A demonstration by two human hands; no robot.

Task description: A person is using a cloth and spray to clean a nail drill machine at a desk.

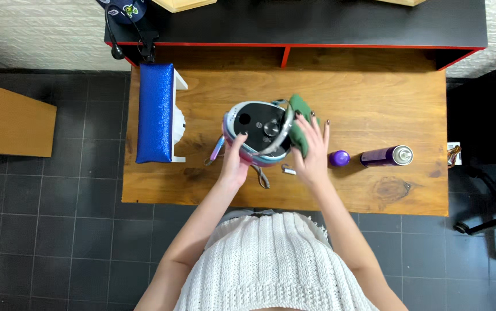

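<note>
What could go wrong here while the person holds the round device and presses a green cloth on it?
1. The left hand alone steadies the round device while the right hand presses the green cloth on its side; it might slip or tip.
2. Small metal tools lie just under the device and could get knocked or scratch it.
3. The purple spray can lies on its side, its cap off; it may roll.

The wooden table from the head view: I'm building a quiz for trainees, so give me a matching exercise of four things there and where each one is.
Things:
1. blue cushion
2. green cloth
3. purple cap
4. purple spray can

Places:
A. under the right hand
B. lying furthest right
C. left end of the table
D. between the right hand and the can

Pairs: 1-C, 2-A, 3-D, 4-B
</note>
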